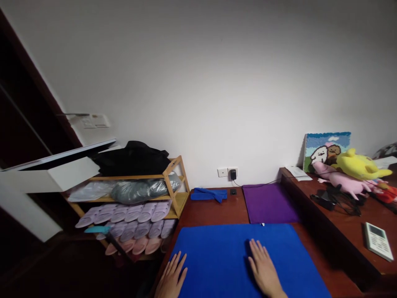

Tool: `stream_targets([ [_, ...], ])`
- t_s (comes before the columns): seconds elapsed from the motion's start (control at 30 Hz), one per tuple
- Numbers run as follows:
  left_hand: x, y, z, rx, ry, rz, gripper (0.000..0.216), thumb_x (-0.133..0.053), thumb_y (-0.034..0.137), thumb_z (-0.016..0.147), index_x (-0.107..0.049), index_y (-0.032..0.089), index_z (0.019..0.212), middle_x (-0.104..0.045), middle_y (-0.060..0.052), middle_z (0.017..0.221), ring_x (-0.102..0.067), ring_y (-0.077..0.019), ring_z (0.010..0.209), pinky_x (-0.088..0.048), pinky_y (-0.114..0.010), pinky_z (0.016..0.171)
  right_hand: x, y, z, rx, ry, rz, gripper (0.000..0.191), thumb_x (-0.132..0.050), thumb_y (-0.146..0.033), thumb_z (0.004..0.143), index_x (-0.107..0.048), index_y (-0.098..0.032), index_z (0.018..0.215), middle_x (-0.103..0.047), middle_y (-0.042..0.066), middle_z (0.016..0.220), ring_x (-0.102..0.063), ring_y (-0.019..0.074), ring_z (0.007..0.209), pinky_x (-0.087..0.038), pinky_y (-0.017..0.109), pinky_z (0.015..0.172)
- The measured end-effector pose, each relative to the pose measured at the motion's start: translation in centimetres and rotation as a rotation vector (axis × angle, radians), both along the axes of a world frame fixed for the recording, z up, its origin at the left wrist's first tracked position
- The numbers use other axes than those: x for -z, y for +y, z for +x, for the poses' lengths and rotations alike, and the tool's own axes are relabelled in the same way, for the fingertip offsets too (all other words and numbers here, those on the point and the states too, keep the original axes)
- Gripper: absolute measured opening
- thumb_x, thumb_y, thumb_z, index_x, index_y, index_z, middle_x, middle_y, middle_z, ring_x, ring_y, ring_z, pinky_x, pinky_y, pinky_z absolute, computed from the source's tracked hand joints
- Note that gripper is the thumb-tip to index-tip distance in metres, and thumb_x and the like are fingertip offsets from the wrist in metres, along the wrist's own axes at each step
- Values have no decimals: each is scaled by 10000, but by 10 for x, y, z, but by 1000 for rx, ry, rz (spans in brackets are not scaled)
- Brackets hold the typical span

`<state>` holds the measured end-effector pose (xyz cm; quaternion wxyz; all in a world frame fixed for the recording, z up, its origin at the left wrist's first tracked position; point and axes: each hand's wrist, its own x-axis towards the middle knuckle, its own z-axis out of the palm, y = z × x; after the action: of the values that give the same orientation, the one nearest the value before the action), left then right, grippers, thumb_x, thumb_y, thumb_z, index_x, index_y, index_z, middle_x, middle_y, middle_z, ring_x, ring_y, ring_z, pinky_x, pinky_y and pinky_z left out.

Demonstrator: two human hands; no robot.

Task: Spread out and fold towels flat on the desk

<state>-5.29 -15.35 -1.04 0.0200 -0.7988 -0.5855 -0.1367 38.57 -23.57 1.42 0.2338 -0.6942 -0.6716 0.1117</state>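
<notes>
A blue cloth (217, 252) lies spread flat on the reddish-brown wooden table (214, 213), its near end running out of the picture. My left hand (172, 276) rests at the cloth's left edge, fingers stretched out and holding nothing. Palm down over the right half of the cloth, my right hand (263, 267) is open too, with its fingers pointing away from me. Behind the blue cloth lies a flat purple cloth (269, 203). A folded blue strip of cloth (208, 194) sits by the wall at the back left.
To the left stands a wooden rack (176, 198) with rows of slippers (135, 212) and a black bag (136, 159) on top. A raised ledge on the right bears plush toys (356, 165), a picture (328, 147) and a white remote (378, 241). A charger (233, 174) is plugged in.
</notes>
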Motion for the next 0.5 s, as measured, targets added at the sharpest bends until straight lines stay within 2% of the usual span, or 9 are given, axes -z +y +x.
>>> stream_targets([
  [0.07, 3, -11, -10, -3, 26, -20, 559, -376, 500, 1016, -344, 374, 1560, -372, 39, 1628, -375, -255, 1483, -392, -480, 1195, -6, 6, -39, -92, 26, -49, 624, -240, -554, 1021, -289, -285, 1582, -291, -37, 1636, -210, 237, 1531, -218, 487, 1271],
  [0.13, 5, -21, -20, 7, 41, -28, 573, -364, 481, 1026, -272, 374, 1582, -336, 42, 1643, -364, -245, 1489, -385, -468, 1201, -5, 8, -58, -131, 27, -85, 619, -251, -562, 1023, -283, -292, 1580, -286, -43, 1635, -208, 234, 1532, -216, 483, 1272],
  [0.23, 5, -32, -29, 23, 42, -13, 580, -352, 458, 1035, -224, 366, 1594, -315, 35, 1653, -352, -238, 1495, -377, -465, 1208, 5, 7, -45, -113, -2, -96, 639, -251, -580, 1013, -310, -275, 1572, -303, -29, 1630, -214, 245, 1531, -204, 490, 1274],
  [0.3, 4, -35, -29, 32, 38, -1, 588, -358, 463, 1036, -208, 368, 1597, -316, 34, 1653, -350, -239, 1496, -370, -476, 1213, 16, 3, -11, -55, -24, -89, 654, -253, -588, 997, -343, -274, 1563, -338, -20, 1618, -234, 261, 1523, -212, 503, 1272],
  [0.37, 3, -35, -28, 37, 25, 13, 598, -368, 470, 1034, -196, 375, 1599, -323, 34, 1652, -362, -244, 1491, -371, -483, 1213, 30, -5, 38, 43, -40, -70, 654, -272, -599, 966, -382, -319, 1547, -395, -29, 1592, -263, 276, 1507, -240, 506, 1266],
  [0.43, 2, -35, -26, 31, 5, 23, 593, -374, 468, 1032, -210, 383, 1596, -337, 35, 1647, -383, -248, 1481, -375, -486, 1210, 45, -21, 95, 134, -46, -46, 677, -304, -658, 913, -377, -401, 1535, -458, -42, 1552, -290, 301, 1487, -261, 509, 1251],
  [0.5, 1, -34, -26, 13, -13, 16, 562, -372, 470, 1033, -277, 391, 1581, -374, 41, 1631, -409, -248, 1467, -381, -482, 1206, 59, -41, 153, 228, -34, -9, 680, -311, -740, 843, -318, -558, 1498, -520, -113, 1494, -325, 329, 1455, -343, 534, 1191],
])
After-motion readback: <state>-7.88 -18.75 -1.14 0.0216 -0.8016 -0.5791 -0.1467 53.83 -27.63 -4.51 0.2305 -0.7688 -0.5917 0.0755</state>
